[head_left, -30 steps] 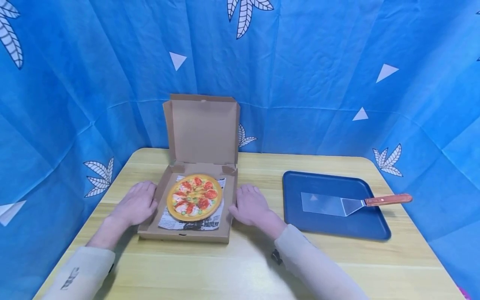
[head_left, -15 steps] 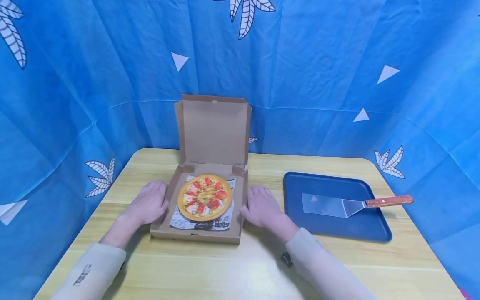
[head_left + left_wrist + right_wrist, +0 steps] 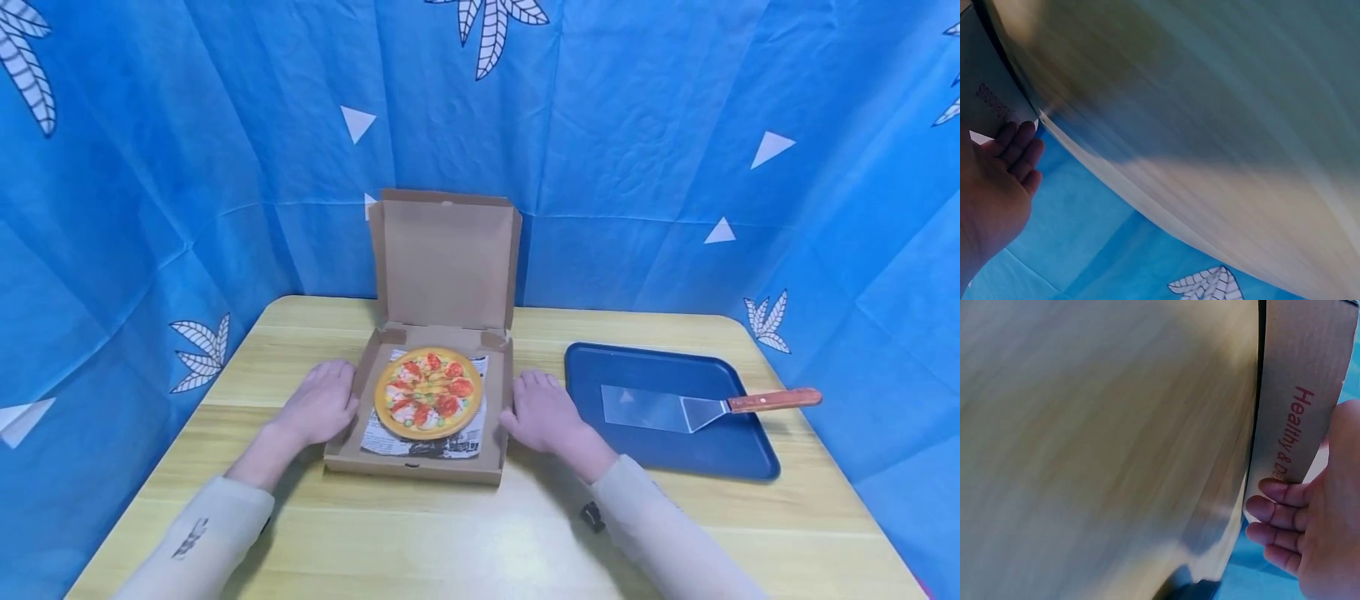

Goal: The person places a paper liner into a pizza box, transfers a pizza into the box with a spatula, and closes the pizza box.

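Observation:
A cardboard pizza box (image 3: 450, 262) stands on the table with its lid raised. Inside it, a pizza (image 3: 428, 393) lies on a newspaper-print sheet (image 3: 468, 446). My left hand (image 3: 318, 404) grips the box's left side wall, thumb at the rim and fingers along the outside. On the opposite wall my right hand (image 3: 546, 412) holds in the same way. In the right wrist view, the curled fingers of the right hand (image 3: 1285, 519) touch the red-lettered outer wall (image 3: 1297, 394). The left wrist view has the left hand (image 3: 1004, 181) at the other lettered wall (image 3: 991, 87); both thumbs are hidden there.
A dark blue tray (image 3: 720, 462) lies to the right of the box. Across it rests a spatula (image 3: 648, 408), its wooden handle (image 3: 776, 400) sticking out past the tray's right edge. Blue cloth (image 3: 637, 150) hangs behind and beside the wooden table (image 3: 420, 542).
The pizza box has slid to the right across the table, carrying the pizza and sheet inside. Both hands have moved right with it. The tray and spatula have stayed in place.

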Demonstrator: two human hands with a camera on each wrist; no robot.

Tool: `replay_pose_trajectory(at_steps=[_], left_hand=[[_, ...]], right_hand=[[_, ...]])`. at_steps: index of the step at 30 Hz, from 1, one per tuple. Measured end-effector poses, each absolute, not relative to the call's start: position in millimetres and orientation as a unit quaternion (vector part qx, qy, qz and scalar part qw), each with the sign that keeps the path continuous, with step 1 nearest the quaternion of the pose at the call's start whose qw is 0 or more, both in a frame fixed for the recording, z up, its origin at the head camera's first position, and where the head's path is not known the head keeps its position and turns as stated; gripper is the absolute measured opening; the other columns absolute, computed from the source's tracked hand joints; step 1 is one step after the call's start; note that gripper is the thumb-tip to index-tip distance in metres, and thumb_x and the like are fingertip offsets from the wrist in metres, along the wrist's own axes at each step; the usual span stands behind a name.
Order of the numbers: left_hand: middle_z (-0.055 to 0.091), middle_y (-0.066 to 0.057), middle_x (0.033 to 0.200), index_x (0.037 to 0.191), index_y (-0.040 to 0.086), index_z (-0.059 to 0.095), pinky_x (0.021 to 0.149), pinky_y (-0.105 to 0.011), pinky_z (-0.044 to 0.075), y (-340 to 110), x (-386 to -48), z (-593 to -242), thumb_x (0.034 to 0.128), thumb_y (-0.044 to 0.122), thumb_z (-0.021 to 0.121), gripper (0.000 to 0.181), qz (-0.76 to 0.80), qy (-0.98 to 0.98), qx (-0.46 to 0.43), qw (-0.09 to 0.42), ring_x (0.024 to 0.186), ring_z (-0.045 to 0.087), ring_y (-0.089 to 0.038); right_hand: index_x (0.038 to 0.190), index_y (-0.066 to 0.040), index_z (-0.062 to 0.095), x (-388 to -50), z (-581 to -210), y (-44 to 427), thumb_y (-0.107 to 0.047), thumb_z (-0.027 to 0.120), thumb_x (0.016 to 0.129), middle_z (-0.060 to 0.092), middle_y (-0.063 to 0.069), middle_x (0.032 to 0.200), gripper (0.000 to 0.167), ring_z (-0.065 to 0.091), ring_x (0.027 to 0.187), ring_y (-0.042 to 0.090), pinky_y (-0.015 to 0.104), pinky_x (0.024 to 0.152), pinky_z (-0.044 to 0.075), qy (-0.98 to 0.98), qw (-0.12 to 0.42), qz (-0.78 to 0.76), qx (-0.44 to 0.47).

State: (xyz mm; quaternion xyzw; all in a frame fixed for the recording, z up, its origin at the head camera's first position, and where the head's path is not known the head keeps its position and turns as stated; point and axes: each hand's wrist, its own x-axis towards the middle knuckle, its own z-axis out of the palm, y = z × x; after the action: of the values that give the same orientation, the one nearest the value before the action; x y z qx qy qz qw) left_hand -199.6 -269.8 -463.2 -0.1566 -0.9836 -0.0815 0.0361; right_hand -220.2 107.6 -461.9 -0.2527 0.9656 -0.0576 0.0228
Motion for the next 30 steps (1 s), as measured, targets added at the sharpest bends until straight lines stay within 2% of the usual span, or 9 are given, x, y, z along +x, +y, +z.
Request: replay_pose_trajectory(at_steps=[7, 13, 24, 30], left_hand=[[0.054, -0.03, 0.134, 0.136, -0.016, 0.048, 0.121, -0.059, 0.028, -251.9, -203.8, -465.2, 0.0983, 0.016, 0.055, 0.05, -0.083, -0.984, -0.156, 0.033, 0.134, 0.046, -0.046], [0.056, -0.027, 0.129, 0.134, -0.015, 0.049, 0.121, -0.058, 0.03, -238.2, -206.7, -466.5, 0.0984, 0.017, 0.056, 0.049, -0.082, -0.983, -0.16, 0.034, 0.129, 0.049, -0.042], [0.056, -0.024, 0.122, 0.13, -0.014, 0.051, 0.119, -0.055, 0.034, -214.7, -213.9, -467.2, 0.098, 0.018, 0.056, 0.045, -0.072, -0.982, -0.168, 0.037, 0.122, 0.051, -0.039], [0.055, -0.023, 0.124, 0.131, -0.013, 0.05, 0.121, -0.055, 0.031, -200.9, -219.0, -466.9, 0.0979, 0.019, 0.055, 0.047, -0.066, -0.983, -0.169, 0.028, 0.124, 0.049, -0.038]], right_hand=[[0.135, 0.008, 0.056, -223.4, -465.4, 125.6, -0.04, 0.048, 0.099, 0.055, 0.024, 0.144, 0.06, 0.047, 0.138, 0.041, 0.051, 0.121, 0.033, 0.968, 0.012, -0.055, -0.243], [0.129, 0.007, 0.058, -223.6, -464.2, 139.5, -0.039, 0.051, 0.098, 0.057, 0.023, 0.139, 0.056, 0.049, 0.134, 0.04, 0.052, 0.118, 0.036, 0.969, 0.006, -0.058, -0.242], [0.113, 0.003, 0.06, -226.2, -463.9, 161.7, -0.034, 0.055, 0.095, 0.059, 0.017, 0.113, 0.042, 0.052, 0.105, 0.034, 0.051, 0.102, 0.045, 0.967, -0.033, -0.041, -0.25], [0.109, 0.002, 0.059, -226.3, -463.7, 172.8, -0.032, 0.056, 0.093, 0.058, 0.016, 0.108, 0.038, 0.052, 0.102, 0.035, 0.052, 0.1, 0.045, 0.967, -0.046, -0.045, -0.245]])
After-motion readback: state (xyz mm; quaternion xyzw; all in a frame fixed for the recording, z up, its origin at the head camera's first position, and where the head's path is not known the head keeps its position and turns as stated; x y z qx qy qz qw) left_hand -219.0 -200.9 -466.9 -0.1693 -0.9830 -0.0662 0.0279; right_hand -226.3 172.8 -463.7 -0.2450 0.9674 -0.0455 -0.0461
